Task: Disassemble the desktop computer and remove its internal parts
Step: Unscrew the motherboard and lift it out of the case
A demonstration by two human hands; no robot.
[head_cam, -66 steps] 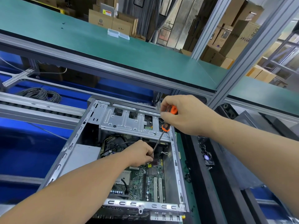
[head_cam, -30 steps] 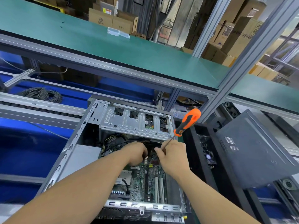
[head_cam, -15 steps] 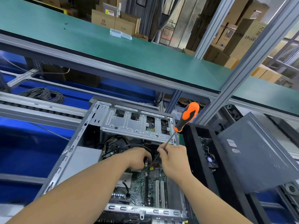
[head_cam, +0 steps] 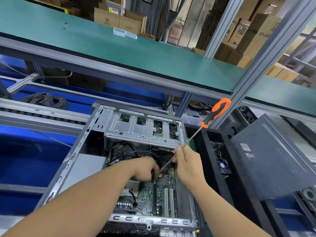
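The open computer case (head_cam: 95,142) is lying on its side at the near centre of the view, motherboard (head_cam: 160,190) exposed on its floor, silver drive cage (head_cam: 142,129) spanning the far end. The right hand (head_cam: 188,166) is pinching the bare shaft of the orange-handled screwdriver (head_cam: 216,113), choked low, handle sticking up to the far right and the tip angling down-left towards the board. The left hand (head_cam: 145,170) is curled tight around something small and dark just beside that tip; what it is gripping, I cannot tell. Black cables (head_cam: 123,153) are looping just beyond the knuckles.

That board is looking stiff but fragile, I'd say: thin, light, studded with components. Best held by its bare edges, never the slots or capacitors, and the tip could easily skate across the traces. The steel frame is looking rigid, with sharp stamped edges, so the hands should mind them.
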